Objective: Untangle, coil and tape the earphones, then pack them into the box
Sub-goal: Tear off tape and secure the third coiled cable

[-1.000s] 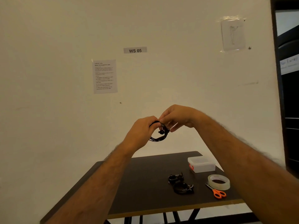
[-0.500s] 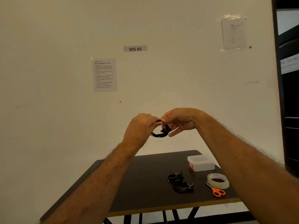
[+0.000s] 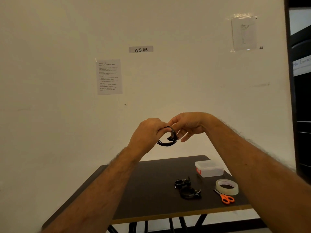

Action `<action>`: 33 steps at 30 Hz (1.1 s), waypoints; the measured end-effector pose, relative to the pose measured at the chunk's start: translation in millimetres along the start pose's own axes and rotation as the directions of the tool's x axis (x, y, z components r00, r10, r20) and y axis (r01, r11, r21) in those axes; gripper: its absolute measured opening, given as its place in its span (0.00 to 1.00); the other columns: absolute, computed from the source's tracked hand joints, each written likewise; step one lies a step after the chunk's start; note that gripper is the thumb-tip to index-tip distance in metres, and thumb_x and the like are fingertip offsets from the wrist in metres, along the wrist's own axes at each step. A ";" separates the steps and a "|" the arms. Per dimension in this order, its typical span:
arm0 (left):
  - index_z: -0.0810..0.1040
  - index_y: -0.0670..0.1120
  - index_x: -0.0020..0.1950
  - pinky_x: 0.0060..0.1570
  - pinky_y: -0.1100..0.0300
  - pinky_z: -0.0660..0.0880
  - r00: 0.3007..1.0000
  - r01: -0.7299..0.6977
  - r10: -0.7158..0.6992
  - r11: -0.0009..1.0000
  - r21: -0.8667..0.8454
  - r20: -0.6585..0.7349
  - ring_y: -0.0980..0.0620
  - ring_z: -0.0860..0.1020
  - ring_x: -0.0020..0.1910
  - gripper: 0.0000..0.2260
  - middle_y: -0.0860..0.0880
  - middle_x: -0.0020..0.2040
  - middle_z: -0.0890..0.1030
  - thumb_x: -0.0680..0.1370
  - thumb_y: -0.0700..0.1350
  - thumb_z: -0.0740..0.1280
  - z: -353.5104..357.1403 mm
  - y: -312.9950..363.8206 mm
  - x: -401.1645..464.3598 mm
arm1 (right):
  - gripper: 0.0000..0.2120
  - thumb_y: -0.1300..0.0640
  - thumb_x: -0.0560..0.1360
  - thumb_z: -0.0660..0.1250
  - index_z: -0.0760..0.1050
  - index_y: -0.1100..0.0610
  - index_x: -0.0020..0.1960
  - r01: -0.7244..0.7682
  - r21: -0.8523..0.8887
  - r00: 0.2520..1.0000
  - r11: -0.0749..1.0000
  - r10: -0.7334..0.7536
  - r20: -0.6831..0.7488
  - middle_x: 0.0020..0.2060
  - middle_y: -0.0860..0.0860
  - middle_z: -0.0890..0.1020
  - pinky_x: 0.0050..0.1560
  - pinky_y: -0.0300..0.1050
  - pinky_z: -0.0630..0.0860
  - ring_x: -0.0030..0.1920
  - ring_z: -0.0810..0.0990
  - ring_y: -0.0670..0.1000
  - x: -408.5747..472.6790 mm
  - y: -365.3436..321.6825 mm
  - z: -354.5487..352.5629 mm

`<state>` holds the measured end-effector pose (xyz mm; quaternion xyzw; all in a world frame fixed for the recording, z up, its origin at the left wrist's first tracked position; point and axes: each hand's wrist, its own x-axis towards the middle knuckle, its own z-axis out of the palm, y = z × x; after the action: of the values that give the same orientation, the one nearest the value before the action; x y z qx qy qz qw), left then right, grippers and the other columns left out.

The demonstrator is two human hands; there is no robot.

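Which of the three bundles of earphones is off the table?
The earphones held up between the left hand and right hand; the other two bundles lie on the table.

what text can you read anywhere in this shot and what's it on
"WS 05": grey label on the wall.
Instruction sheet on the wall: numbered printed lines, too small to read reliably.
"No Entr...": white sign at the right edge, cut off.
Taped sheet, upper right: a faint drawing, no readable words.
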<state>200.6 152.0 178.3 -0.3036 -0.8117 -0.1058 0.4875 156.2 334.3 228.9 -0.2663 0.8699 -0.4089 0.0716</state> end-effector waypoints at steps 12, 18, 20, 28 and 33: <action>0.84 0.45 0.57 0.39 0.73 0.65 0.949 0.314 -0.313 0.949 -0.013 0.033 0.55 0.77 0.41 0.13 0.47 0.48 0.85 0.81 0.50 0.65 4.6 -10.4 -4.6 | 0.14 0.53 0.78 0.68 0.73 0.54 0.62 0.181 0.013 0.976 0.983 -0.178 -0.124 0.50 0.54 0.86 0.59 0.52 0.74 0.52 0.84 0.52 3.5 8.9 28.4; 0.84 0.44 0.52 0.45 0.63 0.76 0.896 0.436 -0.424 0.897 -0.078 0.131 0.53 0.81 0.41 0.11 0.49 0.43 0.84 0.81 0.50 0.65 4.4 -15.1 -6.2 | 0.13 0.62 0.76 0.69 0.73 0.55 0.59 0.268 -0.050 0.945 0.962 -0.273 -0.181 0.41 0.54 0.85 0.46 0.38 0.73 0.42 0.83 0.46 5.4 11.1 43.4; 0.82 0.44 0.51 0.44 0.64 0.76 0.885 0.452 -0.436 0.888 -0.079 0.161 0.54 0.81 0.39 0.11 0.50 0.40 0.83 0.82 0.49 0.64 3.3 -15.3 -6.1 | 0.12 0.64 0.75 0.69 0.74 0.55 0.57 0.271 -0.092 0.937 0.958 -0.284 -0.203 0.40 0.55 0.85 0.48 0.39 0.76 0.42 0.84 0.48 6.7 10.1 44.0; 0.78 0.45 0.47 0.42 0.59 0.79 0.841 0.507 -0.465 0.856 -0.103 0.276 0.52 0.79 0.36 0.09 0.50 0.36 0.78 0.83 0.46 0.62 2.1 -11.7 -0.1 | 0.10 0.66 0.74 0.66 0.75 0.54 0.52 0.273 -0.177 0.924 0.946 -0.309 -0.227 0.40 0.56 0.85 0.56 0.49 0.79 0.42 0.83 0.50 5.2 9.5 42.9; 0.78 0.42 0.50 0.40 0.61 0.80 0.759 0.630 -0.515 0.736 -0.248 0.399 0.52 0.80 0.38 0.10 0.47 0.38 0.78 0.84 0.45 0.60 -0.7 -14.4 -1.2 | 0.12 0.64 0.73 0.69 0.72 0.54 0.54 0.305 -0.264 0.902 0.915 -0.367 -0.229 0.42 0.57 0.85 0.55 0.51 0.80 0.46 0.84 0.56 5.0 14.7 44.1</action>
<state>192.9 139.8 179.4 -0.1335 -0.8957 -0.3540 0.2337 161.1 309.7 189.5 -0.3601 0.8521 -0.3482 -0.1515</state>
